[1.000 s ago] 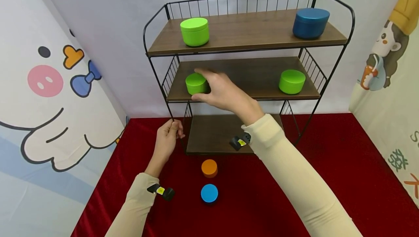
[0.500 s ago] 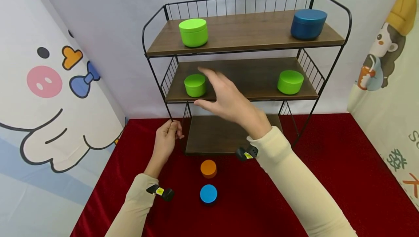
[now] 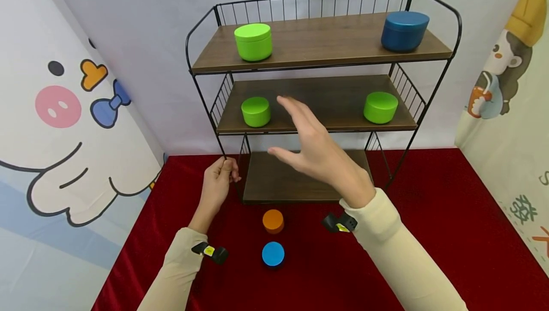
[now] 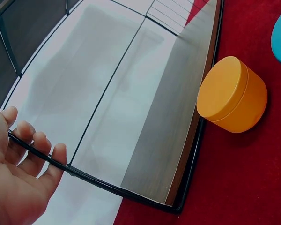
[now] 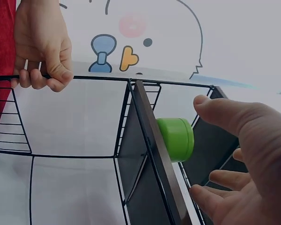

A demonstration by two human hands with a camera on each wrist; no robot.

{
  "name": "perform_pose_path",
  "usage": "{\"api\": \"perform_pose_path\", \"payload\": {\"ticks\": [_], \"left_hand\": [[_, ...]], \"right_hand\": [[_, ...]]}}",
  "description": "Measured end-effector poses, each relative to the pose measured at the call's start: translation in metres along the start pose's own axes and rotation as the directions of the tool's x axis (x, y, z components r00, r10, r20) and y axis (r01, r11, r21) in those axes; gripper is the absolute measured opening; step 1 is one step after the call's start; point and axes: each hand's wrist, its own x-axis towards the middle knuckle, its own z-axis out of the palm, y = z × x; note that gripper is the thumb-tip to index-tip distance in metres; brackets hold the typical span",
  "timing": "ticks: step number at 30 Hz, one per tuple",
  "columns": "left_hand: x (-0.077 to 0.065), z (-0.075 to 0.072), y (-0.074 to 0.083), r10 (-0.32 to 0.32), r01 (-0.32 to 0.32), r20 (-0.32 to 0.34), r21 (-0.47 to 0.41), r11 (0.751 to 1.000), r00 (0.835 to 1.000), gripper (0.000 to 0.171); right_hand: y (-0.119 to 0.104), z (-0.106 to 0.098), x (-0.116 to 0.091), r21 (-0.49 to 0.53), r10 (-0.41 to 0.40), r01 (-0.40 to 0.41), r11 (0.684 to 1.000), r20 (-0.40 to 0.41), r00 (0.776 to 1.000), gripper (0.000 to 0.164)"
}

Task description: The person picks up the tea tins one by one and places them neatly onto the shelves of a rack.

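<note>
My left hand (image 3: 218,180) grips the black metal post of a three-tier shelf rack at its lower left; in the left wrist view the fingers (image 4: 40,140) curl round the post. My right hand (image 3: 319,151) hovers in front of the middle shelf (image 3: 309,96), fingers spread and nothing in it. A round green tin (image 3: 256,112) stands at the left of that shelf, apart from the right hand. Another green tin (image 3: 381,108) stands at the right of the same shelf. In the right wrist view, the left green tin (image 5: 178,139) shows just beyond the right thumb.
On the top shelf (image 3: 321,36) are a lighter green tin (image 3: 253,42) at left and a dark blue oval tin (image 3: 405,31) at right. An orange tin (image 3: 273,221) and a light blue tin (image 3: 273,254) stand on the red cloth (image 3: 317,273) before the bottom shelf (image 3: 300,177).
The right hand has drawn away from the left green tin on the middle shelf, back to the right and down. That tin has stayed in place. The left hand still grips the post.
</note>
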Motion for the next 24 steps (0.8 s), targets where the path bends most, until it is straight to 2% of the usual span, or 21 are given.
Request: {"api": "perform_pose_path", "payload": {"ticks": [5,11,16,24], "left_hand": [[0.000,0.000,0.000,-0.001,0.001,0.000,-0.010,1.000,1.000,0.039],[-0.001,0.000,0.002,-0.005,0.004,-0.002,-0.009,1.000,1.000,0.038],[0.000,0.000,0.002,-0.003,0.003,0.001,-0.004,1.000,1.000,0.039],[0.001,0.000,0.000,-0.002,0.002,0.007,0.004,1.000,1.000,0.040]], "right_hand": [[-0.002,-0.006,-0.015,0.009,-0.052,0.053,0.999,-0.041,0.998,0.090],[-0.002,-0.008,-0.035,-0.025,-0.119,0.118,0.993,-0.063,0.991,0.086],[-0.002,-0.005,-0.049,-0.048,-0.142,0.140,0.989,-0.029,0.989,0.086],[0.002,0.004,-0.074,-0.065,-0.123,0.124,0.990,0.020,0.992,0.086]]}}
